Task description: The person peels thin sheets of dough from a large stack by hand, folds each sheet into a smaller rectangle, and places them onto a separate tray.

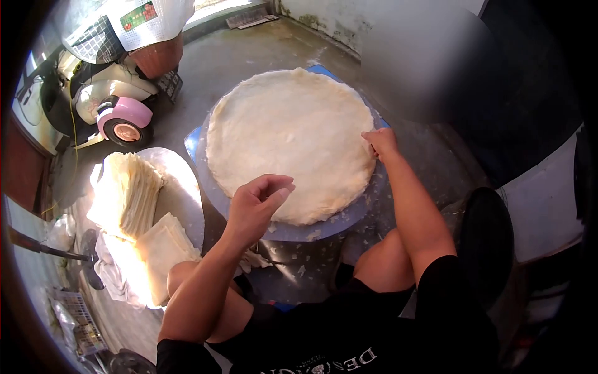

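A large round stack of thin, pale dough sheets [289,137] lies on a round grey board [280,233] in front of me. At its right edge my right hand [381,143] is closed, thumb and fingers pinching the rim of the dough sheet. My left hand [254,204] hovers over the near left edge, fingers loosely curled and thumb slightly apart, with nothing visible in it. Beneath the board, blue corners [194,142] of a support stick out. Small dough flakes are scattered along the board's near rim.
On my left, a round tray [185,181] bears a tall stack of folded sheets [128,194] and a lower square stack [167,242]. Beyond stand a pink-fendered wheel [129,121] and a scooter [99,93]. A dark round seat [487,227] is at right.
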The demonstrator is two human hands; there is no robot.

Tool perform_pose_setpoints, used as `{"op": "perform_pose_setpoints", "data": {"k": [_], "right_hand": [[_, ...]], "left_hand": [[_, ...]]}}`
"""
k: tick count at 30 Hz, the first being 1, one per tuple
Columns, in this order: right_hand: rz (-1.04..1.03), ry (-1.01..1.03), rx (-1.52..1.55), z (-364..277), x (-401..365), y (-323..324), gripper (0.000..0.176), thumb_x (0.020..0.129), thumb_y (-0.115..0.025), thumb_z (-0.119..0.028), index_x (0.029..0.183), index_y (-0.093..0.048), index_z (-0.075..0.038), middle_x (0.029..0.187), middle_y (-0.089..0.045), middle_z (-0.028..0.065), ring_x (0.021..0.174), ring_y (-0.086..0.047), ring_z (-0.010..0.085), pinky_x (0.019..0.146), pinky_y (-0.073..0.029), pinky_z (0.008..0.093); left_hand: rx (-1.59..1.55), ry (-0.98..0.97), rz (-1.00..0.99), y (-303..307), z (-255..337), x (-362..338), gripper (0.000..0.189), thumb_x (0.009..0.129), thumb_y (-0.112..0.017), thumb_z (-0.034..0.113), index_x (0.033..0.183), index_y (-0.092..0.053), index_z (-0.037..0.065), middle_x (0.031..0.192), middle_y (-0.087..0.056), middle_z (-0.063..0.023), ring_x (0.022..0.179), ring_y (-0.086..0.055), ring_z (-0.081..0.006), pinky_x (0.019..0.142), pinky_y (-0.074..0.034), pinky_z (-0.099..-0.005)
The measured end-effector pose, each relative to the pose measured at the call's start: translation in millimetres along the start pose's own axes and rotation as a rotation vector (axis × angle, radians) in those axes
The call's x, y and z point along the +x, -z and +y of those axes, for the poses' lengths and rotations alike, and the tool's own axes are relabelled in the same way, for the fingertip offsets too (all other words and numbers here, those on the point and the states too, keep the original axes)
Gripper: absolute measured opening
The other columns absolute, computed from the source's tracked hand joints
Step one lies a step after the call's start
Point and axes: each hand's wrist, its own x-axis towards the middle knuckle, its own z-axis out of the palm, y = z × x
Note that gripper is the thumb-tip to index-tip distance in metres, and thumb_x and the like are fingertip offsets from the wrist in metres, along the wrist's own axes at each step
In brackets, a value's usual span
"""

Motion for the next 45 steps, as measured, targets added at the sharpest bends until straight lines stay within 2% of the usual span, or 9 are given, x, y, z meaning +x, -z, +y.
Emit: {"op": "perform_pose_setpoints", "data": {"k": [3,9,18,21,26,33,40,43,45], "right_hand": [[0.066,0.192,-0.193,1.5,0.8,-18.5,0.012,0.078,-0.072,-0.002,0.072,-0.062,-0.004,0.061,-0.061,0.005,0.045,-0.054,0.0159,0.041,-0.037,0.0297],[-0.294,0.146,0.44,-28.4,1.0,-25.2,0.008,0.078,-0.071,-0.005,0.078,-0.064,-0.005,0.071,-0.063,0.0037,0.055,-0.057,0.014,0.048,-0.042,0.0289],[0.318,0.243,-0.036,2.1,58.2,-45.4,0.028,0.081,-0.075,-0.007,0.104,-0.063,0.001,0.088,-0.067,0.0091,0.07,-0.063,0.0184,0.063,-0.052,0.034],[-0.015,0.095,0.351,-39.2,13.3,-55.3,0.02,0.077,-0.071,-0.004,0.095,-0.062,0.002,0.078,-0.067,0.0099,0.067,-0.064,0.0179,0.06,-0.051,0.0315],[-0.272,0.331,-0.147,-79.8,-30.6,-83.6,0.016,0.086,-0.064,-0.006,0.101,-0.062,0.0,0.08,-0.066,0.008,0.061,-0.064,0.0157,0.051,-0.053,0.0313],[-0.46,0.341,-0.125,-86.6,-47.2,-82.6,0.008,0.085,-0.06,-0.006,0.087,-0.059,0.001,0.073,-0.065,0.0096,0.058,-0.066,0.0178,0.048,-0.052,0.0329],[-0.504,0.634,-0.147,-95.5,-80.1,-103.3,0.008,0.084,-0.056,-0.008,0.082,-0.06,-0.001,0.071,-0.065,0.0097,0.057,-0.064,0.0184,0.053,-0.052,0.0341],[-0.559,0.556,-0.183,-103.5,-109.1,-106.6,0.011,0.084,-0.056,-0.01,0.078,-0.056,-0.001,0.069,-0.064,0.0154,0.063,-0.064,0.0291,0.063,-0.05,0.0425],[-0.501,0.762,-0.275,-91.7,-112.4,-109.6,0.01,0.086,-0.056,-0.007,0.082,-0.058,0.002,0.066,-0.059,0.0121,0.062,-0.062,0.0192,0.059,-0.047,0.0393]], "left_hand": [[0.024,0.028,-0.015,-1.6,-2.0,0.3,0.026,0.097,-0.064,0.009,0.121,-0.066,-0.003,0.111,-0.072,-0.012,0.108,-0.066,-0.017,0.099,-0.051,-0.0316],[0.065,0.06,-0.047,-5.0,9.1,-3.9,0.026,0.098,-0.063,0.008,0.121,-0.065,-0.003,0.112,-0.072,-0.0117,0.109,-0.066,-0.0166,0.098,-0.051,-0.0307],[-0.008,0.032,-0.082,-5.9,0.5,-3.1,0.024,0.098,-0.064,0.008,0.12,-0.066,-0.002,0.111,-0.072,-0.0095,0.108,-0.065,-0.0148,0.095,-0.051,-0.0283],[-0.001,0.043,-0.083,-4.8,2.2,-3.8,0.024,0.098,-0.064,0.009,0.12,-0.067,-0.001,0.111,-0.072,-0.009,0.108,-0.065,-0.0145,0.095,-0.051,-0.0282],[0.01,0.051,-0.135,-5.9,12.7,-7.8,0.024,0.098,-0.065,0.01,0.12,-0.067,-0.001,0.114,-0.071,-0.0083,0.108,-0.065,-0.0146,0.095,-0.051,-0.0291],[0.12,0.049,-0.118,-6.8,8.4,9.1,0.027,0.097,-0.065,0.008,0.122,-0.066,-0.001,0.115,-0.071,-0.01,0.109,-0.065,-0.0155,0.096,-0.052,-0.0305],[0.644,-0.209,-0.032,32.8,-31.4,146.3,0.038,0.086,-0.072,0.012,0.121,-0.065,0.0,0.115,-0.07,-0.0165,0.11,-0.066,-0.028,0.094,-0.053,-0.0377],[0.866,-0.401,0.104,47.6,-42.6,225.2,0.06,0.083,-0.071,0.008,0.139,-0.051,0.004,0.135,-0.057,-0.0196,0.125,-0.055,-0.0379,0.104,-0.047,-0.0424],[1.0,-0.54,0.199,58.6,-32.6,273.3,0.072,0.081,-0.069,0.003,0.148,-0.042,0.007,0.145,-0.049,-0.019,0.132,-0.048,-0.0403,0.108,-0.044,-0.0434]]}}
